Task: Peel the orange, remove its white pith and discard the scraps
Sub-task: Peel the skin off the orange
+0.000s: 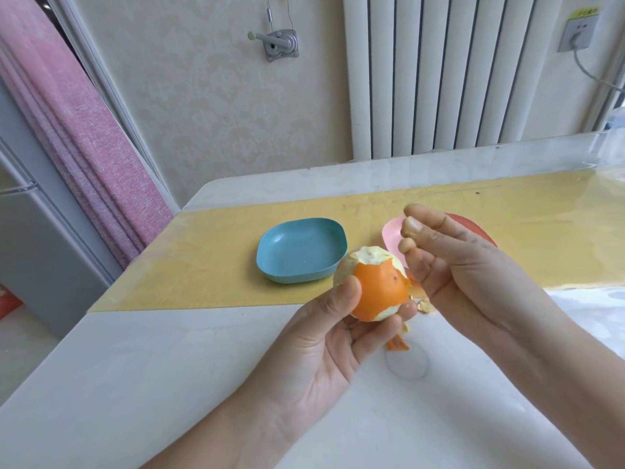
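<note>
Orange (373,287), head view: it sits above the table (169,367) in the left hand (324,336). The thumb presses its near side and the fingers (400,311) curl beneath, so the unpeeled patch faces up towards the working hand. The far and upper parts are stripped to pale, matt, fibrous pith. A glossy, dimpled cap of rind with ragged torn edges covers the near face.

The right hand (456,265) hovers just right of the fruit, palm turned to it, apparently ready for the next tear. The fingers are loosely bent and the thumb and forefinger tips lie close together. Nothing can be seen held between them.

Small curled peel scraps (397,345) lie on the table below the left fingertips, and more show between the two hands.

A blue dish (301,248), smooth and shallow with rounded corners, stands just beyond the left hand, within easy reach for the fruit or the scraps. A pink dish (392,231) and a red dish (473,228) are partly hidden behind the right hand, and their contents cannot be judged. All three rest on a yellow mat (203,265) under a clear, shiny cover.

Judged stage: peeling is about half done.
</note>
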Demonstrator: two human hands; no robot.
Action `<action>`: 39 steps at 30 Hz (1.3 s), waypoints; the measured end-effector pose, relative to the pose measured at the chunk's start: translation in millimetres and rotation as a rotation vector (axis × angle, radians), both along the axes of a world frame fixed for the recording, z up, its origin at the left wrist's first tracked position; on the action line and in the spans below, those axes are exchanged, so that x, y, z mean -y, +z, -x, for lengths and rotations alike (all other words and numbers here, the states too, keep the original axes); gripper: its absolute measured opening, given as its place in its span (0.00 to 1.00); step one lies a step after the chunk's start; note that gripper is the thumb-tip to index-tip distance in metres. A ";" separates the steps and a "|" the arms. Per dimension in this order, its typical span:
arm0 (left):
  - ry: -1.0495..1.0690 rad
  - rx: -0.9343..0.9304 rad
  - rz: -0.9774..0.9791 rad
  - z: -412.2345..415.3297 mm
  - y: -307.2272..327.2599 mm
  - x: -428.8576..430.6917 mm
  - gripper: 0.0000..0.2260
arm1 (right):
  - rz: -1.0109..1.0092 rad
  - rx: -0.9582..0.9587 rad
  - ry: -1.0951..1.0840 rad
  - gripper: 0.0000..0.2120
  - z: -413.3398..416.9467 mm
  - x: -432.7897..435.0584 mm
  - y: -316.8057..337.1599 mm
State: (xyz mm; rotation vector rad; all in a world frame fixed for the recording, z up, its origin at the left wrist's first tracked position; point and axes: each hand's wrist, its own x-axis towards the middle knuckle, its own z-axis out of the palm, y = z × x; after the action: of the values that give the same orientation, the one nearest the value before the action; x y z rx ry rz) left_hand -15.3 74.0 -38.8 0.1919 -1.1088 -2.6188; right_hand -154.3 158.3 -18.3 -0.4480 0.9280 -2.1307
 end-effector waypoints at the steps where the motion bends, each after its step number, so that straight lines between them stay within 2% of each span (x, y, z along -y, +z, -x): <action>1: 0.023 0.004 -0.002 0.2 -0.9 3.3 0.23 | -0.068 -0.140 -0.040 0.06 2.9 -0.5 -1.4; 4: 0.120 0.046 0.016 0.6 -3.0 16.0 0.26 | -0.340 -0.676 -0.209 0.02 5.8 -2.9 -3.2; 5: 0.152 0.069 0.042 0.2 -3.0 20.1 0.27 | -0.412 -0.826 -0.254 0.05 7.5 -3.1 -6.2; 8: 0.228 0.147 0.145 -0.7 -2.8 28.5 0.32 | -0.592 -1.171 -0.264 0.08 5.5 1.5 -18.8; 10: 0.267 0.185 0.200 -1.3 -2.9 29.6 0.31 | -0.602 -1.312 -0.270 0.08 2.3 4.0 -24.6; 13: 0.287 0.196 0.244 -1.0 -1.7 27.2 0.19 | -0.423 -1.332 -0.155 0.18 -0.1 0.6 -21.4; 15: 0.271 0.183 0.287 -0.6 -0.4 25.6 0.16 | -0.315 -1.451 -0.109 0.22 -3.8 -1.5 -18.6; 19: 0.184 0.140 0.293 -1.9 2.8 27.4 0.09 | -0.184 -1.589 -0.206 0.17 -7.2 -0.1 -19.2; 23: 0.139 0.068 0.265 -3.6 2.9 31.7 0.14 | -0.114 -1.526 -0.300 0.16 -4.0 -2.4 -14.3; 27: 0.125 0.070 0.264 -1.9 -2.2 33.1 0.23 | -0.078 -1.431 -0.287 0.17 -8.1 -1.4 -17.1; 30: 0.114 0.087 0.266 -1.5 -4.8 34.2 0.27 | -0.112 -1.472 -0.311 0.18 -10.7 -1.5 -17.4; 36: 0.119 0.103 0.429 -3.0 1.0 30.5 0.19 | 0.008 -1.685 -0.255 0.09 -13.9 -0.3 -16.1; 39: 0.159 0.161 0.411 -3.5 3.5 30.5 0.18 | 0.027 -1.712 -0.272 0.08 -16.3 0.1 -16.2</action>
State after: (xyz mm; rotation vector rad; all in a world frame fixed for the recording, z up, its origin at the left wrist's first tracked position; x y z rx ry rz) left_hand -11.8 43.6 -35.2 0.3869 -1.5847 -2.2108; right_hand -137.9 158.2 -34.5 -2.4099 1.8212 -1.5682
